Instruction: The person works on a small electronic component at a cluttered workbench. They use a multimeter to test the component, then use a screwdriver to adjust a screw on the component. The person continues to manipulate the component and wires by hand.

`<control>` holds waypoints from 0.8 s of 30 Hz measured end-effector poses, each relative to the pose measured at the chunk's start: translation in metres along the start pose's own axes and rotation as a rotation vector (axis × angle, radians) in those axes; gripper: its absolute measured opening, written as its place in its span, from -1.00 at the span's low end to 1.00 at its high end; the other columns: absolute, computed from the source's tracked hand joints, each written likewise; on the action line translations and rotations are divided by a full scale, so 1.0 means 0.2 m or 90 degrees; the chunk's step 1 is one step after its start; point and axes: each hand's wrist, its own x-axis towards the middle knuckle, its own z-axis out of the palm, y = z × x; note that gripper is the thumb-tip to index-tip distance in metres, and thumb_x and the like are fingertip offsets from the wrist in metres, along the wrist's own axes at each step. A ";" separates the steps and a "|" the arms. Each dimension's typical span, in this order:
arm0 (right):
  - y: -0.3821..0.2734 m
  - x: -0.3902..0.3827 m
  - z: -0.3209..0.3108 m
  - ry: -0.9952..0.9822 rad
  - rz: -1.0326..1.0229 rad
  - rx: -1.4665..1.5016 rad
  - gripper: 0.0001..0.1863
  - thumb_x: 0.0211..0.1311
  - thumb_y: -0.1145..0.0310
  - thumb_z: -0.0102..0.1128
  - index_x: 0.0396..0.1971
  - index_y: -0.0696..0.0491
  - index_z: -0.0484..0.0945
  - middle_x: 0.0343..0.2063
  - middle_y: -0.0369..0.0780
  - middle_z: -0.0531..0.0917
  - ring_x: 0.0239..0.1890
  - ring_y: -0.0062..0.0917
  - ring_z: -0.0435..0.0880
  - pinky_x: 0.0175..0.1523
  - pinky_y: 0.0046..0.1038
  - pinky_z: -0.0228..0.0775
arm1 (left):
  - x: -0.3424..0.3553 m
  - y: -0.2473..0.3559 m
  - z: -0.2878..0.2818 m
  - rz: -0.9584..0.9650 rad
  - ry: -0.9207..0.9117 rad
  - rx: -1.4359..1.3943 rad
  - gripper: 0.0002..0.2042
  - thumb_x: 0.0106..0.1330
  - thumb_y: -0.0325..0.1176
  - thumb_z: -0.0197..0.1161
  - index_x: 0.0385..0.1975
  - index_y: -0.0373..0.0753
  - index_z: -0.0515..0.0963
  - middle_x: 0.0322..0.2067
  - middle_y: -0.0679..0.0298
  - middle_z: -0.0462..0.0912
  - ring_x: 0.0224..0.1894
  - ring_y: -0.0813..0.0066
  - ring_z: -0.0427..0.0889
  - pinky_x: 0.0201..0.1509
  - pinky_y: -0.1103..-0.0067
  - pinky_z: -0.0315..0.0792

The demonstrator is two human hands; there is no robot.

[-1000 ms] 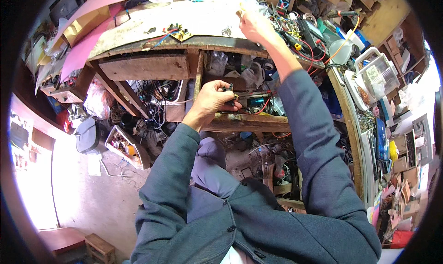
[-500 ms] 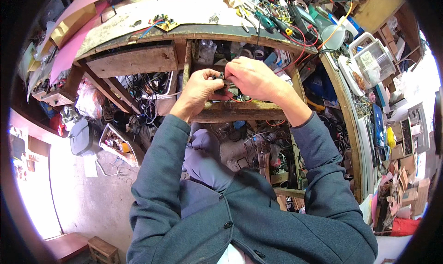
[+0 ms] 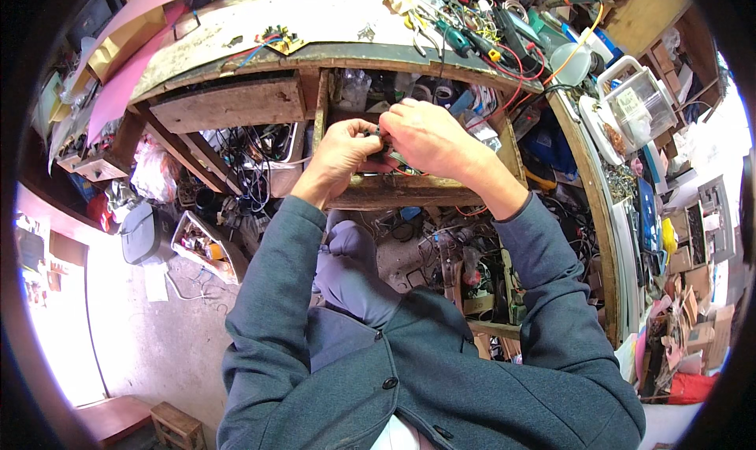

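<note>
Both my hands meet above an open wooden drawer (image 3: pixel 409 184). Between my left thumb and fingers sits a small dark part (image 3: pixel 376 135), mostly covered, so its kind does not show. My left hand (image 3: pixel 344 152) is closed on that part. Against its right side press the bent fingers of my right hand (image 3: pixel 425 137), which are pinched together; whatever lies in that pinch is hidden. Beneath the hands, the drawer holds a clear plastic bag (image 3: pixel 354 88), rolls of tape (image 3: pixel 445 96) and thin wires.
On the bench top (image 3: pixel 331 26) lie a small circuit board with coloured wires (image 3: pixel 279 39), pliers (image 3: pixel 417 34) and a green-handled tool (image 3: pixel 451 37). A clear plastic container (image 3: pixel 639 111) stands at the right. Tangled cables (image 3: pixel 252 166) fill the shelf at left, near a grey bin (image 3: pixel 146 233).
My right hand has shifted slightly left and its fingers now sit closer over the small dark part. The left hand has hardly moved.
</note>
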 end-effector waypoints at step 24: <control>-0.05 0.00 -0.02 -0.036 0.026 -0.087 -0.75 -0.08 0.35 0.37 -0.37 0.12 0.58 -0.35 -0.14 0.67 -0.20 -0.29 0.66 -0.12 -0.28 0.52 | 0.02 -0.03 -0.01 0.011 0.010 -0.006 -0.84 0.31 -0.48 0.23 -0.21 -0.41 0.47 -0.27 0.12 0.64 -0.35 0.25 0.74 -0.24 0.43 0.71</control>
